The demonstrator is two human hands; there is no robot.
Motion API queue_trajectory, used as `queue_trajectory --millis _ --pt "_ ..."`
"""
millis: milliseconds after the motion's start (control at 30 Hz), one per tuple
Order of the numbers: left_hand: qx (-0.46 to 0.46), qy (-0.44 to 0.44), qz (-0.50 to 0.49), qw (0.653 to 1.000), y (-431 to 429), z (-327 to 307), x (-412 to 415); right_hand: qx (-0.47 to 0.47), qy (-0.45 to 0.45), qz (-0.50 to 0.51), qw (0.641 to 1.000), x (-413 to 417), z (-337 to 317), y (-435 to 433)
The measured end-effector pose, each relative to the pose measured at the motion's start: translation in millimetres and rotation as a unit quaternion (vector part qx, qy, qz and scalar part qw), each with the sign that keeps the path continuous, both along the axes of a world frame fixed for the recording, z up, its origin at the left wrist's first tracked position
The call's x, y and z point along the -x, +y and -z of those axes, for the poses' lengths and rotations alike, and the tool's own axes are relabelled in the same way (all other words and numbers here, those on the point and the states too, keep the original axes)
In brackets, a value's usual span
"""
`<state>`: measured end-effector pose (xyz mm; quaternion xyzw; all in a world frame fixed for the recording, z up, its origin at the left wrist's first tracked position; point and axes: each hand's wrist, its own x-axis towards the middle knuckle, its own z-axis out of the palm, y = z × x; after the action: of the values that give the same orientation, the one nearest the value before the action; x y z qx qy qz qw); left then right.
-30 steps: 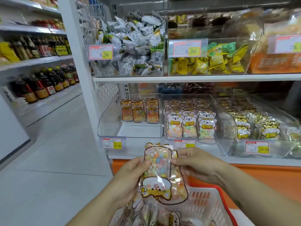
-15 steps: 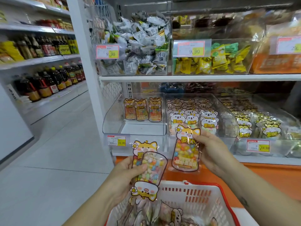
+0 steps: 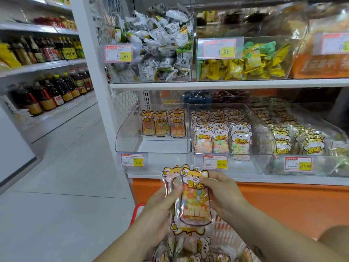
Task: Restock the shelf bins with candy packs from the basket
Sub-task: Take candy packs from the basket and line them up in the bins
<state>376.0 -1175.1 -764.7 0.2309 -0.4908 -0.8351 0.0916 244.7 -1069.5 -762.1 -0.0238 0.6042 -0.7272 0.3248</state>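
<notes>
A stack of orange fox candy packs (image 3: pixel 192 199) is held upright between both hands, just below the shelf edge. My left hand (image 3: pixel 160 207) grips the stack from the left and my right hand (image 3: pixel 222 195) pinches the front pack from the right. Under them is the red-rimmed white basket (image 3: pixel 222 231) holding several more candy packs (image 3: pixel 188 250). The clear left bin (image 3: pixel 153 129) on the lower shelf holds three matching fox packs (image 3: pixel 162 123) standing at its back, with bare floor in front of them.
The middle bin (image 3: pixel 226 129) is full of koala ring-candy packs, the right bin (image 3: pixel 302 137) of tiger packs. Price tags hang on the shelf edge. An upper shelf carries bins of wrapped sweets. An aisle with bottle shelves (image 3: pixel 47 76) opens to the left.
My right hand brought its pack down and left onto the packs in my left hand, so both hands now hold one stack. The view shifted slightly left.
</notes>
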Motion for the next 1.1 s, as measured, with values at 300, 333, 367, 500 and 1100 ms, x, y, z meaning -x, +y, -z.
queue_trajectory --millis 300,333,367,500,1100 --pt "-0.019 0.03 -0.122 0.992 -12 0 4 -0.019 -0.09 -0.11 0.99 -7 -12 0" --pt "-0.031 0.037 -0.135 0.99 -17 -2 5 -0.034 -0.098 -0.149 0.983 -5 -13 1" --pt "-0.046 0.044 -0.143 0.988 -22 -2 4 -0.04 -0.094 -0.18 0.978 -5 -15 3" --pt "-0.117 0.054 -0.165 0.978 -26 2 4 -0.065 0.062 -0.31 0.947 -13 -17 9" --pt "-0.205 0.058 -0.241 0.947 -51 0 7 -0.077 0.272 -0.295 0.913 6 -47 21"
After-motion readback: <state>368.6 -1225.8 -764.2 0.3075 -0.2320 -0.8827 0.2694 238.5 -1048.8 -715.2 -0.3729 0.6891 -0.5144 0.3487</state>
